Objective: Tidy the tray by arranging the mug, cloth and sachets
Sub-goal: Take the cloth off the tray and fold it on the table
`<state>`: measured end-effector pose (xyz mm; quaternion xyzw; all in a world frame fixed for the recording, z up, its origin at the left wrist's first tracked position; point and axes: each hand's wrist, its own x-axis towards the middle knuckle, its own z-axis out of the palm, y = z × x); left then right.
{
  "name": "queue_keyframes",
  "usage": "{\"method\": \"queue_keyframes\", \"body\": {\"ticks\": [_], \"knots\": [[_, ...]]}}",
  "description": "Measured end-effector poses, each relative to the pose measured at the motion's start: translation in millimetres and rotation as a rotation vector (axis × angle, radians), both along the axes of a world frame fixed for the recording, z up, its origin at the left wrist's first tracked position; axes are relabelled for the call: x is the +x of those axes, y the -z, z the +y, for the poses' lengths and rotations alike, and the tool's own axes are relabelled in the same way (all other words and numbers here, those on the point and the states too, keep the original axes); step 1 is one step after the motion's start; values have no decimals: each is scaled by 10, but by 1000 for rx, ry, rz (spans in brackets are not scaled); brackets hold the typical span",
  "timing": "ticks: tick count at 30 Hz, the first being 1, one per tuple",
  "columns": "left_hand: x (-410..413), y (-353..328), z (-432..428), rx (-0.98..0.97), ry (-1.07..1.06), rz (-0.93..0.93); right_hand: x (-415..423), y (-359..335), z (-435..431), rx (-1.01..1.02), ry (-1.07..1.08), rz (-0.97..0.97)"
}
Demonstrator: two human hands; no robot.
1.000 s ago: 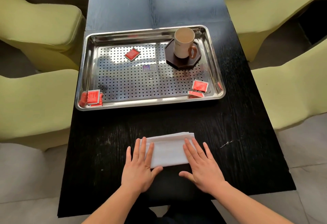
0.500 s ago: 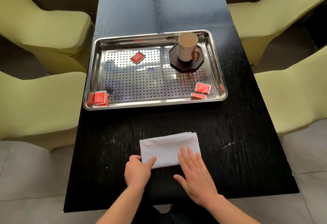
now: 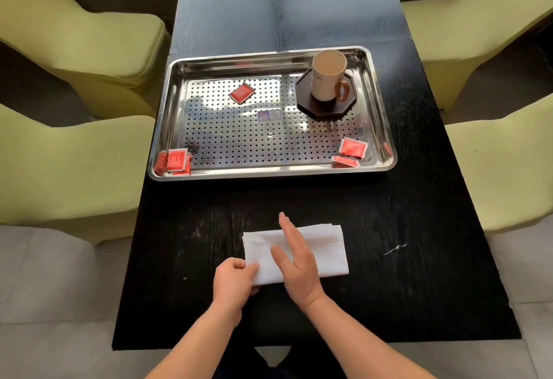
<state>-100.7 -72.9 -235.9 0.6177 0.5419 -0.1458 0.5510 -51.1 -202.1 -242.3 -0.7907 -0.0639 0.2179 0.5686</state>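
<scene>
1. Two hands are on the white cloth point(image 3: 326, 247): our left hand point(image 3: 236, 277) pinches its near-left corner, and our right hand point(image 3: 296, 265) lies across its middle, fingers straight, gripping nothing; whether it presses down we cannot tell.
2. The cloth rests on the black table point(image 3: 389, 214) under both hands; the steel tray point(image 3: 269, 173) lies well beyond our fingertips.
3. We judge the folded layers could slide apart if the left hand lifts that one corner alone.
4. Beyond the right hand the mug point(image 3: 327, 79) stands upright on a dark coaster point(image 3: 326, 107); a cloth carried in low could knock it.
5. Red packets lie scattered in the tray: a lone sachet point(image 3: 241, 93) beyond the left hand, left sachets point(image 3: 176, 160) and right sachets point(image 3: 353, 148) in its near corners; a dragged cloth could sweep them.
6. A small sticker point(image 3: 269, 115) mid-tray and the print on mug and sachets are too small to read.
</scene>
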Motion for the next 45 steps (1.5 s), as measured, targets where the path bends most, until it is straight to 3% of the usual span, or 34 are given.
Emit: {"method": "queue_keyframes", "body": {"ticks": [7,16,21,26,30,32,36,40,45], "knots": [[-13,-150,-33,-61,60,-164,107,125,91,155,202,265],[19,-313,-60,-4,164,-244,-212,-15,-142,280,243,234],[38,-362,-177,122,240,-283,-365,27,-216,311,236,406],[111,-459,-393,292,448,-353,-228,-42,-258,284,241,424],[163,-480,-578,434,625,-409,-48,-157,-442,344,417,481],[187,-480,-683,484,700,-412,90,-225,-565,265,391,456],[266,-448,-882,514,777,-401,317,-326,-715,-191,165,322],[267,-384,-975,475,850,-419,438,-343,-791,-370,147,204],[114,-232,-866,574,971,-365,402,-273,-903,-615,113,41]]}}
